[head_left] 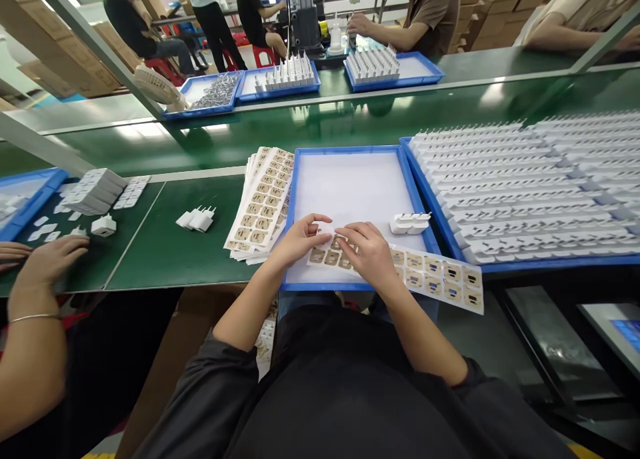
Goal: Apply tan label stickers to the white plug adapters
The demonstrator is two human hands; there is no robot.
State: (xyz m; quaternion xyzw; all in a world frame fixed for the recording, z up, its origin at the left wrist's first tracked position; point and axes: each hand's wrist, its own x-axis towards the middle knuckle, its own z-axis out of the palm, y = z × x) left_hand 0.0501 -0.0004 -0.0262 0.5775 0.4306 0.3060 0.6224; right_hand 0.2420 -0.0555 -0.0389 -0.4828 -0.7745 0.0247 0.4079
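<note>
My left hand (303,240) is over the front part of a blue-rimmed tray (350,151), fingers curled, with thumb and index a little apart. A pale bit shows at its fingertips, too small to name. Close beside it, my right hand (369,251) bends its fingers down at a sheet of tan stickers (433,276); whatever its fingertips grip is hidden. The sheet lies across the tray's front and sticks out past its right rim. A few white plug adapters (410,224) stand together at the tray's right side.
Stacked sticker sheets (263,202) lie left of the tray, near loose white adapters (199,218). A large tray of white adapters (530,199) stands at right. A co-worker's hand (50,262) works at far left. Across the green bench are more trays (280,92) and people.
</note>
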